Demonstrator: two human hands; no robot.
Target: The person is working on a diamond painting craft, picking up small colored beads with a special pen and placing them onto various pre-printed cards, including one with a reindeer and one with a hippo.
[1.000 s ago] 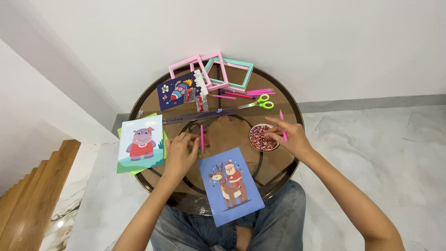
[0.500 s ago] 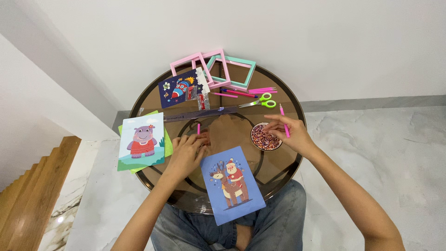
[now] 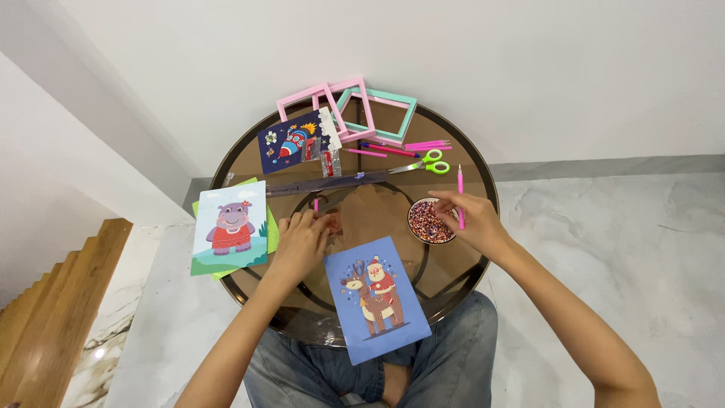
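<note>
Bare brown glass lies open between the blue reindeer card [image 3: 376, 298] and long dark ruler [image 3: 326, 183]; the round bead bowl [image 3: 431, 221] blocks the right.

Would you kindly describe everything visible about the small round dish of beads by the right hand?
The small round dish is a shallow bowl with a dark rim, filled with tiny mixed beads in reddish, white and dark tones. It sits upright on the round glass table, just above the blue reindeer picture. The right hand, holding a pink pen tool, rests against its right edge.
</note>
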